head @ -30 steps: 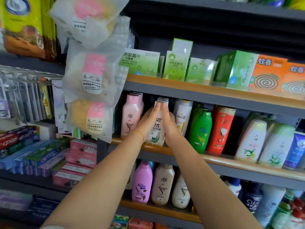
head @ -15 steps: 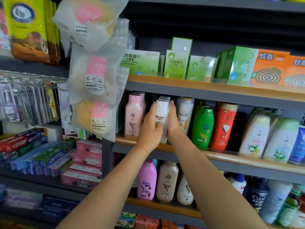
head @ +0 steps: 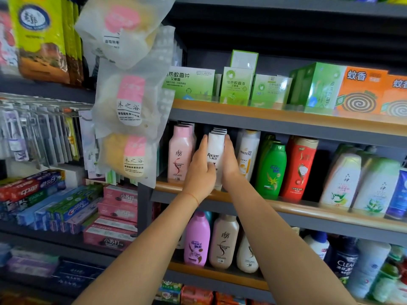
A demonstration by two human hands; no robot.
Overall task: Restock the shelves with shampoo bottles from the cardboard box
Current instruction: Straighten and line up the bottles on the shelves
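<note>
A white Raclen shampoo bottle (head: 215, 150) stands upright on the middle shelf (head: 286, 208), at the front of a row of like bottles. It sits between a pink bottle (head: 179, 155) and a white Pantene bottle (head: 247, 153). My left hand (head: 201, 172) presses flat against its left side and lower front, fingers straight up. On its right side my right hand (head: 230, 164) presses the same way. The cardboard box is out of view.
Green (head: 272, 170) and red (head: 299, 168) bottles and several more fill the shelf to the right. Mosquito-coil boxes (head: 361, 93) sit on the shelf above, more bottles (head: 198, 241) below. Bagged sponges (head: 130, 102) hang at the left, over toothpaste boxes (head: 52, 205).
Both hands have slid the white bottle from the shelf's front edge deeper in, in line with its row, and now reach further into the shelf.
</note>
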